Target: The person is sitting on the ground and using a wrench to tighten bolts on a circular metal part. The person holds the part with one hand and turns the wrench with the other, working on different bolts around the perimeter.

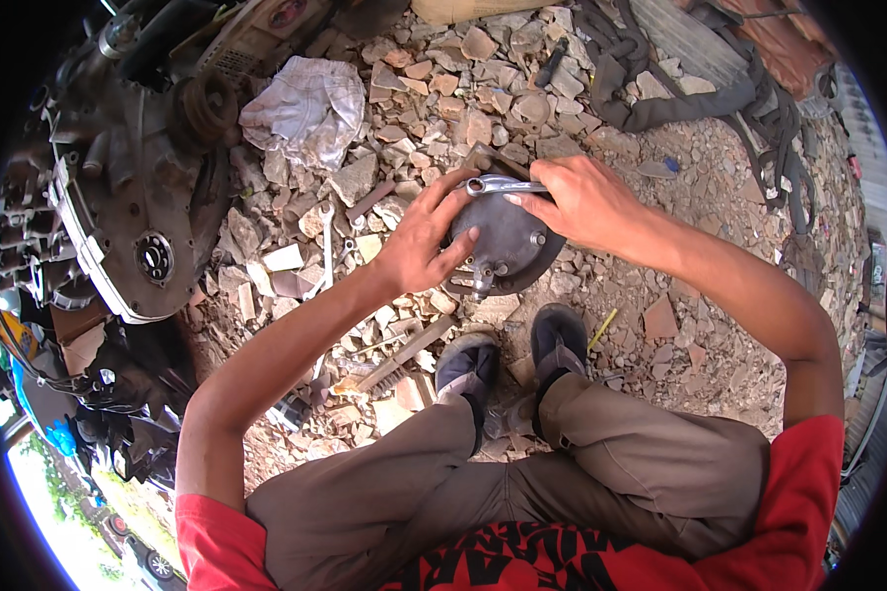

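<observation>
A round dark grey metal housing (498,234) with bolts on its face rests on the rubble just beyond my shoes. My right hand (586,202) is closed around the shank of a shiny wrench (511,185), the thumb pressed along it. The wrench lies across the far part of the housing, its ring end at the left. Curled over the housing's left side is my left hand (424,236), with its fingertips by that ring end and the thumb on the face. Whether the ring sits on a bolt, I cannot tell.
Another wrench (327,241) lies on the broken stones left of my left hand. Beyond it is a crumpled whitish cloth (310,108). A large engine (133,197) stands at the left. Dark hoses (660,113) coil at the far right. My shoes (468,364) are close below the housing.
</observation>
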`<action>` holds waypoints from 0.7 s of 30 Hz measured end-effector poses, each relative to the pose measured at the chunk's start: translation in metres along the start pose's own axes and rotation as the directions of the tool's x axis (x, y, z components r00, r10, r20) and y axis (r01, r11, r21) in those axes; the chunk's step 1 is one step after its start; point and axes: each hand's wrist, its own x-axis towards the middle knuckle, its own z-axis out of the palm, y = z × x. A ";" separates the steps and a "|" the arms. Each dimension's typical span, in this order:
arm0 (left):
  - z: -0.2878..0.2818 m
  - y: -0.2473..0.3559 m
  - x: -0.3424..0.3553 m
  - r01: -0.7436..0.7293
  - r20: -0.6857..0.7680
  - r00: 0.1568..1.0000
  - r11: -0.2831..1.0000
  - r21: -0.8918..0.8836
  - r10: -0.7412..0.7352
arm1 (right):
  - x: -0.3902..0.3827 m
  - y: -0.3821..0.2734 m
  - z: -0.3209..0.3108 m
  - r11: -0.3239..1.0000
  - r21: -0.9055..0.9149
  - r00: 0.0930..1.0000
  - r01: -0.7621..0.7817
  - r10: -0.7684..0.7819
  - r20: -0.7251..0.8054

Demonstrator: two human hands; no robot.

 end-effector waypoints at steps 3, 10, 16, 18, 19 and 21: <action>0.001 -0.001 0.000 0.000 -0.004 1.000 1.000 0.009 0.000 | -0.002 0.000 0.005 0.997 0.006 0.995 0.074 -0.073 -0.069; 0.001 0.000 -0.001 0.015 0.006 1.000 1.000 0.025 -0.015 | -0.007 0.001 0.005 0.988 -0.055 0.980 0.145 -0.151 -0.128; 0.000 0.000 0.001 0.002 0.009 1.000 1.000 0.011 -0.002 | 0.002 -0.002 -0.001 0.991 -0.070 0.992 0.116 -0.119 -0.039; 0.000 -0.001 0.001 -0.007 0.016 1.000 1.000 0.000 0.007 | 0.002 0.000 0.005 0.978 -0.073 0.974 0.197 -0.204 -0.100; 0.000 -0.001 0.001 -0.003 0.018 1.000 1.000 -0.004 0.003 | 0.003 0.001 0.007 0.969 -0.082 0.961 0.234 -0.243 -0.132; -0.001 -0.001 0.000 0.002 0.023 1.000 1.000 0.002 -0.002 | 0.002 0.000 0.010 0.965 -0.109 0.950 0.240 -0.256 -0.178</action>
